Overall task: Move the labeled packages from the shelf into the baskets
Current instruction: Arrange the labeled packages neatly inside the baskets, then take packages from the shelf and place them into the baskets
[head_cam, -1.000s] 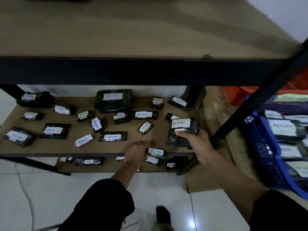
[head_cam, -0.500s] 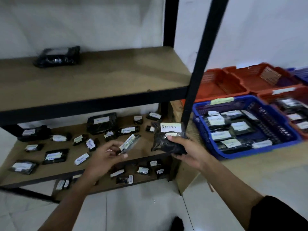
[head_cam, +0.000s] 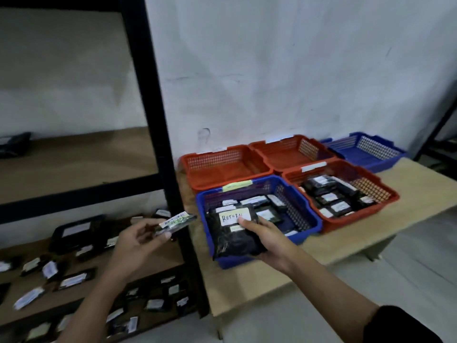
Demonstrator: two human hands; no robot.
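My right hand [head_cam: 265, 240] grips a black package labelled RETURN [head_cam: 231, 235] and holds it over the near end of the front blue basket [head_cam: 310, 215], which has several labelled packages in it. My left hand [head_cam: 137, 243] holds a small slim package with a white label [head_cam: 176, 221] in front of the shelf's black post [head_cam: 158, 134]. Several more black labelled packages [head_cam: 74, 279] lie on the lower shelf board at the left. The front red basket [head_cam: 380, 194] also holds several packages.
Two red baskets [head_cam: 223, 164] [head_cam: 289, 151] and a far blue basket [head_cam: 366, 151] stand behind on the low wooden table [head_cam: 408, 184]. One black package [head_cam: 13, 143] lies on the middle shelf board. More packages sit on the bottom shelf [head_cam: 153, 303]. White wall behind.
My view has swung right and up from the shelf to the baskets. My left hand picked up a small package and lifted it. My right hand carried the RETURN package over the blue basket.
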